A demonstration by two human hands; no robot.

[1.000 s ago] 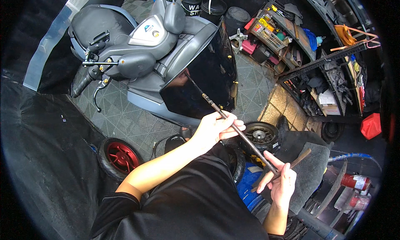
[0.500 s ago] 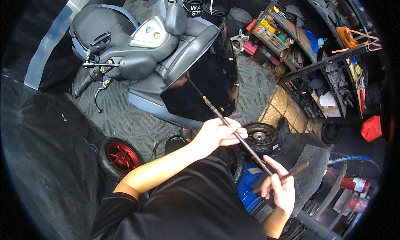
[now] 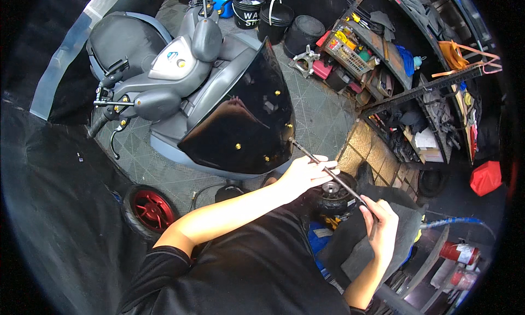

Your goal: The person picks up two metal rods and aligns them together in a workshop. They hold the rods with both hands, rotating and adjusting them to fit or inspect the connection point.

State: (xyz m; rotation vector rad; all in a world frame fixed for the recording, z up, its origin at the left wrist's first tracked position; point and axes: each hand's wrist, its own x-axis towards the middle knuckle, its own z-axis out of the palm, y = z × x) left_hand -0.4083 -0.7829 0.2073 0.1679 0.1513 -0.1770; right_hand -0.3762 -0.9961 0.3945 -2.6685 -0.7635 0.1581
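Observation:
A scooter point(image 3: 164, 107) stands in front of me, its dark glossy windshield point(image 3: 219, 134) turned toward me with several gold bolts, one of them a bolt point(image 3: 238, 146) low on the panel. My left hand point(image 3: 301, 178) steadies the shaft of a long T-handle wrench point(image 3: 345, 185), thumb and fingers around it. My right hand point(image 3: 381, 225) is closed on the handle end, hiding most of the crossbar. The wrench's tip lies at the windshield's lower right edge, just below a gold bolt point(image 3: 290, 126); whether they touch, I cannot tell.
A red-rimmed wheel point(image 3: 152, 210) lies at the lower left; another wheel point(image 3: 333, 192) is beneath my hands. Shelves point(image 3: 404, 96) crowded with tools and parts fill the right side. Black buckets point(image 3: 276, 19) stand behind the scooter. A grey mat point(image 3: 383, 238) lies below my right hand.
The wrench tip has shifted right, from in front of the windshield to its right edge. My right hand has moved up and closed more around the handle. My view has shifted, moving the scooter left.

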